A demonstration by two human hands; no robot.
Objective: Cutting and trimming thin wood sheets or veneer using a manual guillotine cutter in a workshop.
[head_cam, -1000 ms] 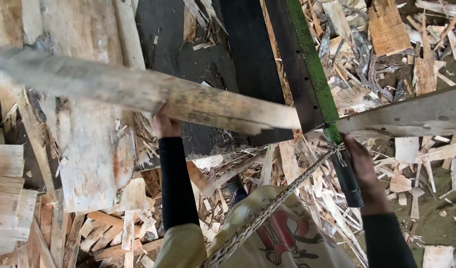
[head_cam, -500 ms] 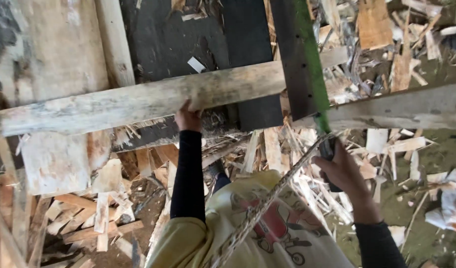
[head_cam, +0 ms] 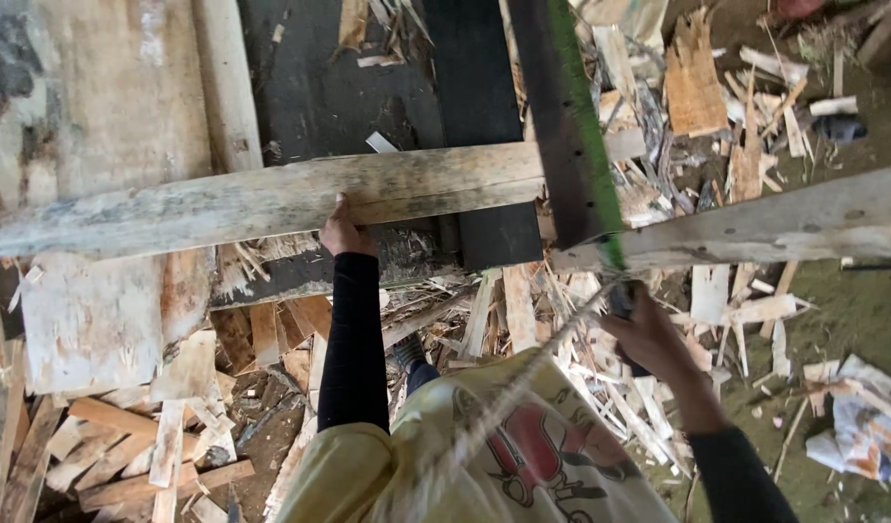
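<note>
Two hands: both are yours, each busy with the plank (head_cam: 271, 199).
Plank: a long weathered board lying crosswise, above the scrap-strewn ground; its right part passes behind the blade (head_cam: 562, 116).
Left hand (head_cam: 344, 230): closed on the plank's near edge, fingers curled up over it, arm straight in a black sleeve; this grip likely steadies the plank against the blade's pull.
Right hand (head_cam: 649, 339): wrapped around a dark handle (head_cam: 622, 302) just below and right of where the blade crosses the plank; the fist is closed, so you are driving the tool from this end.
Blade: a long dark strip with a green edge, running steeply down across the plank towards the handle, set across the grain as for a cut.
Second board (head_cam: 755, 228): pale, to the right of the plank's end, at much the same height, its left end by the blade.
Chain (head_cam: 503, 407): a thin blurred line running from near the handle down towards your chest; what it fastens to cannot be told.
Scrap (head_cam: 562, 320): splintered offcuts heaped beneath the plank.
Dark panel (head_cam: 474, 97): flat, behind the plank, left of the blade.
</note>
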